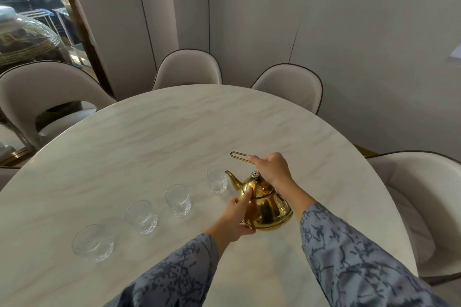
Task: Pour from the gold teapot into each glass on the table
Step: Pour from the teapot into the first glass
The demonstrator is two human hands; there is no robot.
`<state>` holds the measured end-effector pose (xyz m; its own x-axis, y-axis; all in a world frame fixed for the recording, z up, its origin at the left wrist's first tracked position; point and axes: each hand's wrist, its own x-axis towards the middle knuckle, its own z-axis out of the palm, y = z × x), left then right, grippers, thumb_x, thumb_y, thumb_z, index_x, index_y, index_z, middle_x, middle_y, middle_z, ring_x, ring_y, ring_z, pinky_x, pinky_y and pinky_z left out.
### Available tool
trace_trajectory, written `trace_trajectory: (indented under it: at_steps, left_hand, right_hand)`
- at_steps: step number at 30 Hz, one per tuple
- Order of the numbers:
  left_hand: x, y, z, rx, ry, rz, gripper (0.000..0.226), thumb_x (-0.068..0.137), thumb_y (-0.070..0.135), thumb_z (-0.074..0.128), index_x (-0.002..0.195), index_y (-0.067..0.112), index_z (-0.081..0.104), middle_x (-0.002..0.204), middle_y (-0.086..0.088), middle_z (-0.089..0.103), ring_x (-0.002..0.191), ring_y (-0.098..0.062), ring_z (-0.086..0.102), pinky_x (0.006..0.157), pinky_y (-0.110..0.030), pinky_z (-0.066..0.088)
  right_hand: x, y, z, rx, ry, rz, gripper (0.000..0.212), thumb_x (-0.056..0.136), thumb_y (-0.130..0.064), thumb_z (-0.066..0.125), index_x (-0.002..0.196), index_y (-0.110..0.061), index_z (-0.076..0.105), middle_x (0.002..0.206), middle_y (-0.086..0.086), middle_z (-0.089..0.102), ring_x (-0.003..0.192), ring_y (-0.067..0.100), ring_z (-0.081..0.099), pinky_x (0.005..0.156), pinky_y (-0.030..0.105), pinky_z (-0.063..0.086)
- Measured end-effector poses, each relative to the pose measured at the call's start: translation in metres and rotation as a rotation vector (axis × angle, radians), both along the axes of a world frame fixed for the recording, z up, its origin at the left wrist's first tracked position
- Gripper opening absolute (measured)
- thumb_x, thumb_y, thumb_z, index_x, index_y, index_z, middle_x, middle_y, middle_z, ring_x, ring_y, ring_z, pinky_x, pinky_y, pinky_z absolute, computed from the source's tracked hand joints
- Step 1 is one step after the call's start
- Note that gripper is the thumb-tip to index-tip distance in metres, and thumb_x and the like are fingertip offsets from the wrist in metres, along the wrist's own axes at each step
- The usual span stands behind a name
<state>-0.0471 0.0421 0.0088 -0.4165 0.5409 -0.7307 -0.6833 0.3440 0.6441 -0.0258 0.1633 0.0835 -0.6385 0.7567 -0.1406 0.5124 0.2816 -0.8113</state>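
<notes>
A shiny gold teapot (265, 204) stands on the pale marble table (149, 137), its spout pointing left toward the nearest glass (217, 182). My right hand (270, 167) is closed on the teapot's thin wire handle, which sticks out above the lid. My left hand (238, 217) presses against the pot's left side and base, one finger up near the lid. Several clear faceted glasses stand in a diagonal row to the left: a second glass (177, 199), a third (141, 217) and the nearest-left one (92, 242). All look empty.
Cream upholstered chairs ring the table: one at far left (47, 87), two at the back (189, 67) (291, 85), one at right (424, 194). A glass cabinet with a large jar (25, 40) stands at left.
</notes>
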Motion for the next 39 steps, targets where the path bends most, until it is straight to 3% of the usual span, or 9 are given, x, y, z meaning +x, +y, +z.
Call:
trace_trajectory:
  at_steps: [4, 11, 16, 21, 24, 29, 34, 39]
  left_hand:
    - [-0.006, -0.006, 0.002, 0.015, -0.043, -0.002, 0.072, 0.085, 0.065, 0.057, 0.141, 0.021, 0.045, 0.15, -0.011, 0.048, 0.133, -0.038, 0.052, 0.1, -0.053, 0.054]
    - [-0.009, -0.012, 0.017, 0.022, -0.133, -0.003, 0.06, 0.087, 0.062, 0.057, 0.128, 0.019, 0.047, 0.156, -0.013, 0.04, 0.136, -0.039, 0.049, 0.106, -0.052, 0.05]
    - [-0.009, -0.011, 0.022, 0.032, -0.21, 0.034, 0.09, 0.082, 0.061, 0.065, 0.152, 0.017, 0.029, 0.164, -0.013, 0.025, 0.14, -0.042, 0.044, 0.104, -0.054, 0.051]
    - [-0.01, -0.013, 0.029, 0.008, -0.223, 0.033, 0.095, 0.079, 0.065, 0.066, 0.153, 0.021, 0.026, 0.161, -0.018, 0.03, 0.135, -0.042, 0.05, 0.088, -0.05, 0.059]
    - [-0.011, -0.013, 0.033, 0.0, -0.221, 0.021, 0.094, 0.078, 0.066, 0.066, 0.151, 0.021, 0.028, 0.158, -0.018, 0.034, 0.131, -0.041, 0.054, 0.076, -0.047, 0.061]
    - [-0.014, -0.012, 0.031, -0.01, -0.225, 0.024, 0.101, 0.07, 0.069, 0.071, 0.15, 0.019, 0.032, 0.151, -0.021, 0.043, 0.127, -0.041, 0.057, 0.069, -0.047, 0.064]
    - [-0.016, -0.012, 0.032, 0.0, -0.234, 0.03, 0.101, 0.069, 0.069, 0.072, 0.148, 0.024, 0.03, 0.147, -0.023, 0.046, 0.122, -0.042, 0.06, 0.085, -0.051, 0.062]
    - [-0.015, -0.01, 0.031, -0.003, -0.23, 0.024, 0.105, 0.064, 0.069, 0.076, 0.148, 0.024, 0.032, 0.148, -0.022, 0.045, 0.123, -0.043, 0.059, 0.08, -0.053, 0.063]
  right_hand:
    - [-0.014, -0.007, 0.002, 0.041, -0.081, 0.017, 0.052, 0.087, -0.046, 0.065, 0.05, -0.013, 0.05, 0.05, -0.001, 0.052, 0.047, 0.015, 0.047, 0.055, 0.029, 0.04]
    - [-0.03, -0.016, 0.014, 0.094, -0.201, 0.0, 0.042, 0.084, -0.046, 0.064, 0.065, -0.008, 0.061, 0.066, 0.003, 0.067, 0.061, 0.021, 0.061, 0.057, 0.029, 0.044]
    - [-0.035, -0.017, 0.024, 0.107, -0.266, 0.004, 0.038, 0.083, -0.044, 0.063, 0.08, -0.006, 0.068, 0.082, 0.006, 0.074, 0.075, 0.024, 0.069, 0.063, 0.031, 0.049]
    - [-0.039, -0.02, 0.034, 0.126, -0.291, 0.006, 0.032, 0.084, -0.042, 0.064, 0.071, -0.013, 0.058, 0.082, 0.005, 0.073, 0.079, 0.024, 0.069, 0.068, 0.033, 0.051]
    - [-0.04, -0.02, 0.039, 0.122, -0.302, 0.005, 0.03, 0.082, -0.04, 0.063, 0.078, -0.01, 0.065, 0.081, 0.004, 0.073, 0.078, 0.024, 0.069, 0.064, 0.031, 0.049]
    - [-0.043, -0.021, 0.047, 0.134, -0.323, 0.018, 0.03, 0.081, -0.037, 0.061, 0.083, -0.008, 0.069, 0.081, 0.005, 0.074, 0.068, 0.023, 0.064, 0.061, 0.03, 0.046]
    - [-0.045, -0.023, 0.053, 0.158, -0.341, 0.03, 0.028, 0.082, -0.035, 0.061, 0.08, -0.009, 0.067, 0.082, 0.005, 0.074, 0.064, 0.021, 0.061, 0.061, 0.03, 0.046]
    - [-0.044, -0.023, 0.058, 0.19, -0.353, 0.043, 0.022, 0.083, -0.034, 0.06, 0.075, -0.014, 0.055, 0.083, 0.004, 0.072, 0.069, 0.021, 0.061, 0.063, 0.031, 0.047]
